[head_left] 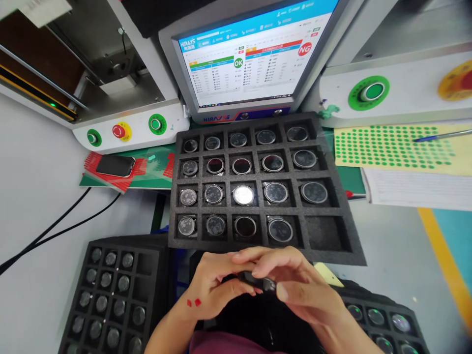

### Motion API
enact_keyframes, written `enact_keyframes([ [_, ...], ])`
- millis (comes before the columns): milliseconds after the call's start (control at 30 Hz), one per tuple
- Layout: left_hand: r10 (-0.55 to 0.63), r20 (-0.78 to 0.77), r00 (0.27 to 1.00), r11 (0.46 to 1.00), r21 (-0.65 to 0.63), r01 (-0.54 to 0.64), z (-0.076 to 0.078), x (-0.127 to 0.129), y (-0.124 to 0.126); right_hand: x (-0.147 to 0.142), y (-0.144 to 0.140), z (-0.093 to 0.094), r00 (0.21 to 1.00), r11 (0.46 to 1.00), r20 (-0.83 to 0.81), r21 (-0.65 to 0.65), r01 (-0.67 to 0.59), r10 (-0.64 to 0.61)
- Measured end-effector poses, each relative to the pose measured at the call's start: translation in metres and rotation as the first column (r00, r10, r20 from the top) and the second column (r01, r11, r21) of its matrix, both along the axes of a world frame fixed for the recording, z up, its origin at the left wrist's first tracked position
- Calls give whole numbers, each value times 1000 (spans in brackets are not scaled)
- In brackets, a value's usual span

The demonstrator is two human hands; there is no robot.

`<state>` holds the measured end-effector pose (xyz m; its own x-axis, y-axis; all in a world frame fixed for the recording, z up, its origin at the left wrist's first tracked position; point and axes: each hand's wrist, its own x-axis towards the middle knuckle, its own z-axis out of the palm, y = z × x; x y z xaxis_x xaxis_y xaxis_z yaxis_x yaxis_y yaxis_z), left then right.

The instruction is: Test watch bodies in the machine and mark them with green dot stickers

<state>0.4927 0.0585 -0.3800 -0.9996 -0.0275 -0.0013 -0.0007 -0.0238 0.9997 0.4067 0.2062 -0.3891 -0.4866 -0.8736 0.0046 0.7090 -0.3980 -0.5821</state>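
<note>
Watch case (257, 281) | pinched between both hands: left (212, 287), right (295, 282), fingers curled closed.

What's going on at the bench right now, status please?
Left hand and right hand together pinch a small round black watch case. Black foam tray ahead, one corner cell empty. Nothing between hands and tray.

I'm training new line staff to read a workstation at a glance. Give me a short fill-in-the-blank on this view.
1. Both hands, the left hand and the right hand, hold one small dark round part between ____ hands.
2. The middle foam tray has exactly ____ empty pocket.
3. On the monitor, the red circle reads ____.
4. A phone lies ____ of the middle tray.

Missing words: both; one; NG; left
</note>
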Motion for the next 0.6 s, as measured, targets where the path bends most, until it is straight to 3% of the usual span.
enact_keyframes([
  [300,8,-33,999,998,-68,-10,2,2,3,0,4,6,999,998,-21,60,28,-27],
  [467,31,-4,1000,1000,-4,-31,6,2,6,3,12,3,996,992,-84,121,33,-23],
  [533,43,1,999,999,7,-43,7,3,7,5,14,3,987,987,-150,139,81,-60],
  [600,43,13,999,999,-8,-43,9,3,8,7,15,6,947,963,-283,172,206,-152],
])
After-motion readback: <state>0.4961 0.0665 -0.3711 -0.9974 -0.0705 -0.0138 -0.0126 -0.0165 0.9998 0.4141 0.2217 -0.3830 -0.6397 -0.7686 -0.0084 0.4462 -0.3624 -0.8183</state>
